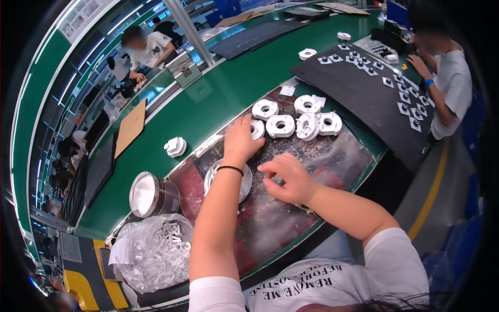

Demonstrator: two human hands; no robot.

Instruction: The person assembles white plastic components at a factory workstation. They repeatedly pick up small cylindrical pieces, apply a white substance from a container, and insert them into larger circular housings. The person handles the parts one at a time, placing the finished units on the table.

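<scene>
My left hand (241,139) reaches to the far side of the work board (332,161). Its thumb and fingers are round a white round plastic housing (256,130), which they partly cover. Beside it stand several like housings, among them one with a dark centre hole (280,126). My right hand (288,179) hovers over the board's middle, its fingers curled in toward the thumb. Whatever lies between those fingertips, if anything, is too small to tell. Under my left wrist sits a round white dish (244,184), partly hidden by the forearm.
A metal tin (169,197) with white contents and a clear bag (156,255) of small white parts stand at left. Another white housing (175,147) sits on the green bench. Far right, a black mat (338,78) bears several small assemblies; a co-worker (449,78) works beside it.
</scene>
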